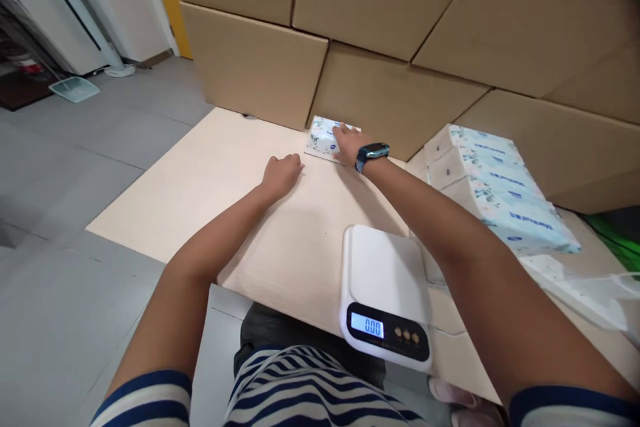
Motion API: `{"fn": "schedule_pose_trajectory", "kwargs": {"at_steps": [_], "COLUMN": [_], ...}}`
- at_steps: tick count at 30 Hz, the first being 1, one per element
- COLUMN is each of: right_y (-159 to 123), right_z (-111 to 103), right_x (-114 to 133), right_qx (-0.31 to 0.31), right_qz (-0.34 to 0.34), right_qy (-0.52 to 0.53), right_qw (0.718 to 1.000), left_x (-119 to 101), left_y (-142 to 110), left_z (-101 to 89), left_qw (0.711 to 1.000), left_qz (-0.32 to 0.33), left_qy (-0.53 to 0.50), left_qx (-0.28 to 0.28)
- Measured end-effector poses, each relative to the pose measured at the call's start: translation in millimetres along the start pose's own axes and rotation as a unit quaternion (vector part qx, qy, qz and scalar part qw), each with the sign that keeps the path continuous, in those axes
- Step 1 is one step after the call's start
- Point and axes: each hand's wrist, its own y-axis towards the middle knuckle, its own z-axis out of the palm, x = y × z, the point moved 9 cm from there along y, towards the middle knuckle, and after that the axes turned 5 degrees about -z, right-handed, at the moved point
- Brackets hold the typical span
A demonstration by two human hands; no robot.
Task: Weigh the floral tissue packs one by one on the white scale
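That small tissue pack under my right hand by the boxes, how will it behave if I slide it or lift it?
The tissue pack lies flat and low, so it should slide rather than tip or roll. Its glossy wrapper may slip under the right hand. It is probably light and squashy, like soft-wrapped tissue.

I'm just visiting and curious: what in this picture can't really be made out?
- Head view: the print on the small tissue pack is too small to read, and the right hand covers part of it.
- Left hand: fingers curled under, hidden.
- Scale: its right edge lies behind the right forearm.
- Tissue stack: lettering blurred.
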Motion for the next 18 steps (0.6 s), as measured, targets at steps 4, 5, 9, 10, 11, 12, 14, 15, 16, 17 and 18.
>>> {"fn": "schedule_pose_trajectory", "kwargs": {"at_steps": [4,5,9,10,11,12,14,15,16,17,18], "right_y": [-1.5,-1.7,-11.0,-19.2,-31.5,-48.9,-100.5,-134.2,-171.8,-211.4,-252.4], "right_z": [0.6,0.1,-13.9,-21.9,-32.0,-43.7,-68.7,-79.8,-88.4,-93.0,-94.7], "right_x": [3.8,5.7,14.3,17.0,19.9,22.6,24.1,21.1,14.8,4.9,-8.3], "right_qx": [-0.004,-0.005,-0.028,-0.041,-0.057,-0.075,-0.114,-0.134,-0.153,-0.17,-0.195], "right_qz": [-0.005,-0.004,0.038,0.044,0.042,0.03,-0.002,-0.011,-0.005,0.017,0.053], "right_qy": [0.013,0.016,0.046,0.053,0.057,0.058,0.055,0.057,0.065,0.076,0.088], "right_qw": [1.0,1.0,0.998,0.997,0.996,0.995,0.992,0.989,0.986,0.982,0.975], "left_x": [3.3,4.1,7.7,8.6,9.5,10.5,12.8,14.3,15.9,17.2,17.1], "left_y": [-1.5,-1.2,2.9,4.5,6.2,8.1,12.7,15.9,19.4,22.9,25.2], "left_z": [2.3,2.9,4.5,4.2,3.4,2.0,-2.5,-5.4,-8.7,-11.7,-14.9], "left_qw": [1.0,1.0,1.0,0.999,0.999,0.998,0.994,0.991,0.987,0.981,0.974], "left_qz": [0.0,0.001,0.002,0.004,0.007,0.011,0.02,0.024,0.025,0.022,0.02], "left_qy": [-0.006,-0.007,-0.021,-0.027,-0.035,-0.047,-0.08,-0.102,-0.127,-0.155,-0.183], "left_qx": [-0.007,-0.01,-0.024,-0.029,-0.035,-0.043,-0.065,-0.079,-0.097,-0.114,-0.133]}}
